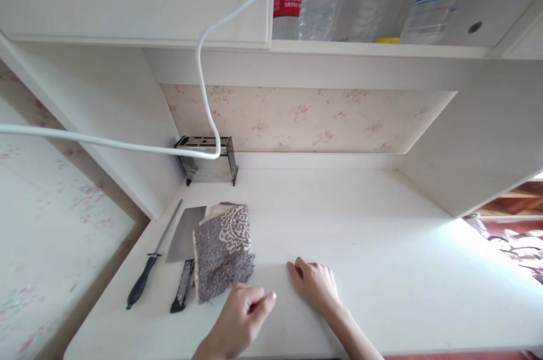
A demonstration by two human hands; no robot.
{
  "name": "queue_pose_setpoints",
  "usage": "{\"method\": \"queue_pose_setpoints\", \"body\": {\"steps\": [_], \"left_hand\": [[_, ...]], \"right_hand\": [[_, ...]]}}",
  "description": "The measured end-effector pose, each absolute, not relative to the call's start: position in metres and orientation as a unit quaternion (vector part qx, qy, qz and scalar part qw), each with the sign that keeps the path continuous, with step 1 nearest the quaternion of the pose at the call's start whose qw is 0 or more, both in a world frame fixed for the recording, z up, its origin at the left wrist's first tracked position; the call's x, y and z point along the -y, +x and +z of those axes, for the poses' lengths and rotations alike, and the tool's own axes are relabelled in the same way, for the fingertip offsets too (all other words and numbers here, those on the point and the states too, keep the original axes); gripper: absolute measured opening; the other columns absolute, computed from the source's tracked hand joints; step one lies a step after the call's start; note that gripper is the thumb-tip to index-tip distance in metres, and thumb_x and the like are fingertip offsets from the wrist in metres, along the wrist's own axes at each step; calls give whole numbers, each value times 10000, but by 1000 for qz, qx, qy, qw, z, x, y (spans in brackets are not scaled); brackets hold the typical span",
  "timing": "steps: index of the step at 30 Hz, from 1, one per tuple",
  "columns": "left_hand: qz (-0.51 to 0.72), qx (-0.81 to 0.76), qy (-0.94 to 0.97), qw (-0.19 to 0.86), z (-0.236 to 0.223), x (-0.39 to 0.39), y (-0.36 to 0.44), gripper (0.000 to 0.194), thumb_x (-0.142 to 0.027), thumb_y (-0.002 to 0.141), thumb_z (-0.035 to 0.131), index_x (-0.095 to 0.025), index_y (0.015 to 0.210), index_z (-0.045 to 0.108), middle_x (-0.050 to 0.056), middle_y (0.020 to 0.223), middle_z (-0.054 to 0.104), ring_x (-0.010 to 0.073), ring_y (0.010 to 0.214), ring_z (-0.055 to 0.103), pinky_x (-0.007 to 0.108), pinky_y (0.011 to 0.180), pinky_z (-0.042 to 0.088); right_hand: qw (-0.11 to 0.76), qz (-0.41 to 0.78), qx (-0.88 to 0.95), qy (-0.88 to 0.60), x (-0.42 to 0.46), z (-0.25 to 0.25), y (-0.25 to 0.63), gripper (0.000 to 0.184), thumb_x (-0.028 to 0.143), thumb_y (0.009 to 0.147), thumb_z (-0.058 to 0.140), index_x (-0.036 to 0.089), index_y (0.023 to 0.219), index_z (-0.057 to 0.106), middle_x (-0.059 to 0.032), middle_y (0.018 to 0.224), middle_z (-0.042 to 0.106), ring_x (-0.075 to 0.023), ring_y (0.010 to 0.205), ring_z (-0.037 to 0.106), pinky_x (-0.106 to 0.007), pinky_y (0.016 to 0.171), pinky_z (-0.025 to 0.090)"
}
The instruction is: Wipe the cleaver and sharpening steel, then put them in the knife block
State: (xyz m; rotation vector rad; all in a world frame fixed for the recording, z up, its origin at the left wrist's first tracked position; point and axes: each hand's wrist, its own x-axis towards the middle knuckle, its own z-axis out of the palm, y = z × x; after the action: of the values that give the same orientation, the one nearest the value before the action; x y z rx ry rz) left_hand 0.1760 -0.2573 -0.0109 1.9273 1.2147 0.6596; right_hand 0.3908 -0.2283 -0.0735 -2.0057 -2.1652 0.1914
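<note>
Cloth pickup beside cleaver

Left hand loosely curled, empty, near lower edge of folded patterned cloth; right hand flat, empty on countertop. Grip cloth edge away from cleaver blade and sharpening steel.

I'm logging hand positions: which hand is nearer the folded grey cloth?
Left. The left hand sits at the folded grey cloth's near corner; the right hand rests farther right.
</note>
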Motion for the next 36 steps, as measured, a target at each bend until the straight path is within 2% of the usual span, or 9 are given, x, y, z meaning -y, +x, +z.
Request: {"method": "queue_pose_setpoints", "body": {"steps": [2, 4, 7, 10, 24, 36], "left_hand": [[209, -451, 762, 414, -19, 248, 198, 467, -340, 910, 431, -175, 529, 216, -54, 481, 195, 75, 460, 273, 265, 493, 191], [183, -448, 774, 409, -32, 243, 212, 468, -345, 891, 443, -174, 505, 242, -52, 462, 196, 79, 447, 257, 284, 488, 153], [186, -469, 780, 369, -52, 243, 220, 470, -348, 879, 448, -171, 490, 250, -49, 446, 207, 83, 444, 267, 297, 503, 139], [207, -493, 754, 381, -63, 247, 219, 491, -398, 913, 396, -170, 512, 225, -50, 467, 201, 82, 460, 296, 287, 511, 157], [202, -493, 782, 323, -64, 250, 221, 468, -385, 925, 368, -173, 525, 249, -41, 470, 266, 91, 475, 340, 297, 531, 169], [220, -501, 761, 350, -61, 249, 219, 480, -410, 924, 371, -174, 527, 241, -46, 472, 259, 90, 480, 330, 273, 521, 183]], "right_hand": [[96, 58, 732, -672, 229, -72, 391, 355, 399, 953, 359, 239, 732, 584, 11, 664, 695, -137, 558, 620, -265, 519, 170], [104, 52, 741, -662, 231, -71, 393, 328, 365, 954, 368, 233, 733, 571, 18, 667, 693, -127, 557, 617, -273, 520, 164], [118, 43, 751, -649, 234, -73, 396, 309, 332, 955, 373, 226, 729, 554, 25, 658, 686, -119, 559, 613, -275, 526, 169], [125, 36, 756, -642, 234, -74, 398, 310, 325, 956, 370, 218, 721, 541, 24, 637, 676, -116, 557, 606, -274, 532, 172], [119, 51, 751, -647, 232, -74, 398, 311, 339, 949, 387, 219, 712, 549, 24, 651, 684, -117, 551, 612, -276, 524, 163], [108, 65, 749, -650, 232, -69, 397, 323, 351, 951, 377, 227, 728, 574, 12, 668, 689, -126, 576, 620, -269, 526, 189]]}}
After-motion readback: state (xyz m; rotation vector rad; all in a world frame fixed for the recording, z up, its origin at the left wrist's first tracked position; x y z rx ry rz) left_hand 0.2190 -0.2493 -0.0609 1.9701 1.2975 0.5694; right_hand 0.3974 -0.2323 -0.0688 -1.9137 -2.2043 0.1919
